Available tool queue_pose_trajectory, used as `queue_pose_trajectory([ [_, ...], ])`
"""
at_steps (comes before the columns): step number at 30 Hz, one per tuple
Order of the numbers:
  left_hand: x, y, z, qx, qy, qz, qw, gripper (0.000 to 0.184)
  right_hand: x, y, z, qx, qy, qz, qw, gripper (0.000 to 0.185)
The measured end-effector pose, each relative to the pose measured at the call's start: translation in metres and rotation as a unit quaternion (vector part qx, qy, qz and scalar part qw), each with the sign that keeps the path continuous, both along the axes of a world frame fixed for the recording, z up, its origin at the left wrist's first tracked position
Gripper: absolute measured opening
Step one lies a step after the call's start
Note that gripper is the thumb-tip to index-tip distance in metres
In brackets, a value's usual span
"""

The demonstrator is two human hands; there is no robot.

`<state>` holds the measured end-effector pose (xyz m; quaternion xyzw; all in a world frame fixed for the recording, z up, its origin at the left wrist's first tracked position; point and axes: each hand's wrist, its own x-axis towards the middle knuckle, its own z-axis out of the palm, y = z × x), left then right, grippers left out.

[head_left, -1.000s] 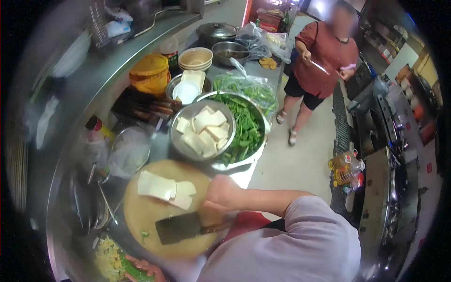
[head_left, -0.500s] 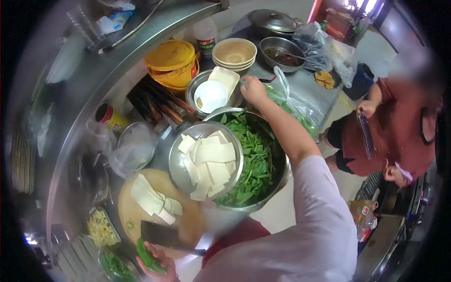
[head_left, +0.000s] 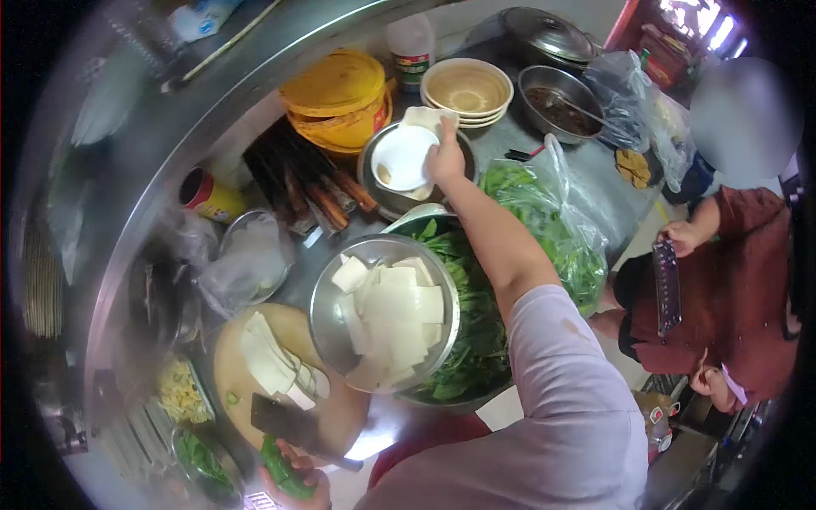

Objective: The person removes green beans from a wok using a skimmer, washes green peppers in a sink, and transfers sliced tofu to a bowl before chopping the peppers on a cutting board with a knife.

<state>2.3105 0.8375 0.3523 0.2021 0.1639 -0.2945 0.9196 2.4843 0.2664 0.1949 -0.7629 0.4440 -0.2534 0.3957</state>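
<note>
My right hand is closed on the right edge of a white dish, over a metal bowl. At the bottom, my left hand holds green peppers. Beside it, a cleaver lies on the round cutting board near sliced white pieces. A metal bowl of white slabs rests partly over a large pot of chopped greens. How my fingers meet the dish is partly hidden.
A yellow bucket, stacked bowls, a bowl of dark sauce and a lidded pot line the back. Bagged greens lie right of my arm. Another person stands at the right, holding a grater-like tool.
My right hand left the cleaver, reached over the bagged greens, then moved left and took hold of the dish. My left hand still has the peppers. The other person appears closer.
</note>
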Motion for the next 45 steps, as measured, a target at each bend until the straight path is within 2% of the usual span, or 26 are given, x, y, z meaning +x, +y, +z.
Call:
queue_pose_trajectory([
  [5,0.007,0.010,-0.018,-0.006,-0.046,-0.025,0.999,0.051,-0.019,-0.028,0.044,-0.068,-0.132,-0.048,0.988,0.062],
  [7,0.005,0.018,-0.029,0.118,-0.043,0.025,0.992,0.051,-0.026,-0.042,0.082,0.036,-0.161,-0.109,0.980,0.058],
  [8,0.003,0.021,-0.033,0.182,-0.040,0.048,0.981,0.052,-0.022,-0.064,0.077,0.027,-0.151,-0.144,0.978,0.062],
  [12,0.004,0.004,-0.022,0.059,-0.039,-0.006,0.998,0.051,-0.013,-0.113,0.082,0.057,-0.086,-0.242,0.965,0.076],
  [16,-0.001,-0.002,-0.022,0.028,-0.061,-0.033,0.997,0.051,-0.007,-0.114,0.063,0.137,-0.200,-0.225,0.944,0.089],
  [18,-0.009,0.039,-0.060,-0.024,-0.066,-0.039,0.997,0.051,-0.012,-0.104,0.043,0.055,-0.282,-0.206,0.935,0.083],
  [20,-0.005,0.026,-0.045,0.023,-0.025,-0.029,0.999,0.053,-0.022,-0.100,0.021,-0.030,-0.318,-0.199,0.926,0.069],
  [21,-0.002,0.021,-0.039,0.046,-0.005,-0.028,0.999,0.054,-0.038,-0.078,0.033,-0.082,-0.146,-0.236,0.957,0.056],
  [22,-0.001,0.020,-0.039,0.033,-0.010,-0.028,0.999,0.055,-0.049,-0.076,0.017,-0.087,-0.101,-0.147,0.980,0.047],
  [23,0.001,0.019,-0.040,0.019,-0.016,-0.030,0.999,0.055,-0.058,-0.063,0.019,0.011,0.004,-0.090,0.996,0.041],
  [24,0.003,0.018,-0.041,0.004,-0.020,-0.034,0.999,0.056,-0.059,-0.063,0.009,0.008,0.136,-0.012,0.991,0.040],
  [25,0.005,0.020,-0.043,0.015,-0.053,-0.051,0.997,0.056,-0.058,-0.058,0.007,-0.033,0.189,0.044,0.981,0.043],
  [26,0.007,0.024,-0.048,0.023,-0.086,-0.074,0.993,0.056,-0.054,-0.057,0.010,-0.053,0.197,0.048,0.978,0.050],
  [27,0.016,0.023,-0.051,0.028,-0.119,-0.105,0.987,0.057,-0.056,-0.049,0.022,-0.029,0.096,0.016,0.995,0.043],
  [30,0.013,-0.001,-0.017,0.053,0.002,-0.061,0.997,0.051,-0.069,-0.026,0.072,-0.090,0.075,0.071,0.991,0.043],
  [32,0.016,-0.007,-0.019,0.113,-0.029,-0.072,0.991,0.052,-0.071,-0.018,0.077,-0.271,0.003,0.156,0.950,0.041],
  [34,0.018,-0.008,-0.023,0.222,-0.092,-0.089,0.967,0.052,-0.083,0.006,0.115,-0.447,-0.003,0.224,0.866,0.038],
  [36,0.020,-0.003,-0.029,0.406,-0.233,-0.133,0.873,0.052,-0.098,0.028,0.147,-0.599,0.024,0.271,0.753,0.036],
  [38,0.020,0.004,-0.029,0.528,-0.360,-0.163,0.752,0.053,-0.111,0.035,0.162,-0.657,-0.033,0.221,0.720,0.035],
  [39,0.021,0.014,-0.030,0.541,-0.386,-0.171,0.728,0.053,-0.114,0.042,0.171,-0.686,-0.066,0.198,0.697,0.035],
  [40,0.021,0.021,-0.031,0.531,-0.403,-0.173,0.725,0.054,-0.122,0.047,0.182,-0.676,-0.059,0.156,0.717,0.037],
  [41,0.021,0.033,-0.035,0.382,-0.161,-0.137,0.900,0.064,-0.129,0.056,0.191,-0.659,-0.118,0.096,0.736,0.039],
  [42,0.021,0.045,-0.040,0.197,-0.081,-0.121,0.970,0.058,-0.135,0.064,0.202,-0.587,-0.208,0.095,0.776,0.043],
  [43,0.018,0.056,-0.045,0.001,-0.008,-0.086,0.996,0.054,-0.146,0.075,0.210,-0.530,-0.234,0.062,0.813,0.043],
  [44,0.016,0.061,-0.041,0.006,-0.037,-0.097,0.995,0.054,-0.161,0.095,0.226,-0.452,-0.248,0.056,0.855,0.043],
  [45,0.016,0.068,-0.034,0.020,-0.064,-0.099,0.993,0.054,-0.172,0.117,0.236,-0.510,-0.236,0.063,0.825,0.043],
])
